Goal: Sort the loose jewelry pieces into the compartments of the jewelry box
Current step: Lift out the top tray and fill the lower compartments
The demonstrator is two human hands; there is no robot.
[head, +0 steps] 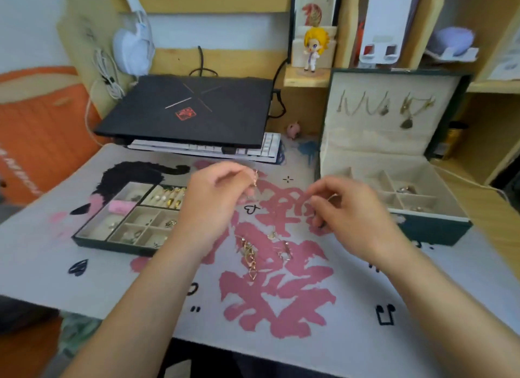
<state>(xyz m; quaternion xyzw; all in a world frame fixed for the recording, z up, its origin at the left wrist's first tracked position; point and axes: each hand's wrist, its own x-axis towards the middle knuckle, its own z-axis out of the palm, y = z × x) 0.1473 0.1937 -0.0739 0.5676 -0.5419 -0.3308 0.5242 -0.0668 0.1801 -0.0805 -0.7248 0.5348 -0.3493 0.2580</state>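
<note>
Left hand [216,206] pinches gold chain [255,178]; right hand [346,209] fingers curled, grip unclear. Loose jewelry [250,254] at 6 o'clock. Tray [92,239] at 9, jewelry box [433,228] at 3, laptop [191,110] at 12. Mat writing unreadable.

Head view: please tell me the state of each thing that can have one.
Jewelry box: lid open.
Tray: out of the box, on the mat.
Laptop: closed.
Left hand: pinches a gold piece.
Right hand: fingers curled, content unclear.
Loose pieces: on the mat, unsorted.
</note>
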